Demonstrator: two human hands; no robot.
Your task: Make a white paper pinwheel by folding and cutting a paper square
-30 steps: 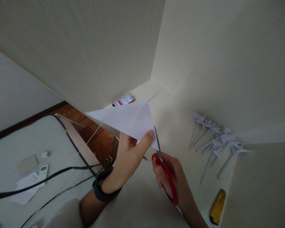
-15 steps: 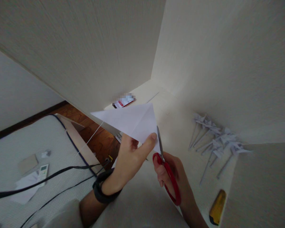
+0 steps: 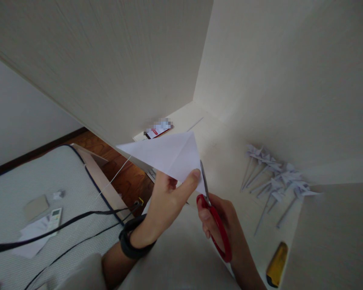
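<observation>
Left hand (image 3: 169,201): thumb above, fingers beneath, pinching a folded white paper (image 3: 166,151) near its right-hand edge. Paper is held up over the pale worktop (image 3: 222,161), its long point off to the left. Right hand (image 3: 230,225): grasping red-handled scissors (image 3: 222,233), fingers wrapped about the loops. One blade lies along the paper's right edge, upper side; a dark sliver shows below the left thumb, but cannot tell whether it is the other blade.

Main hazard, as I judge it: skin. Left thumb tip sits just beside the blade, so a slip or an inward swing of the scissors could nick it. Left fingers under the sheet are mostly hidden; a blade passing beneath could find them unseen.

Second: a crooked cut. The paper hangs in the air, gripped on one side only; its far point could sag or swivel as the blades close, pulling the line off. Layers might also slide along the fold if the pinch loosens, leaving uneven edges.

Lesser: paper pinwheels (image 3: 287,174) lie in a cluster to the right, well apart from the blades; a wide sweep of the right elbow could crush some.
</observation>
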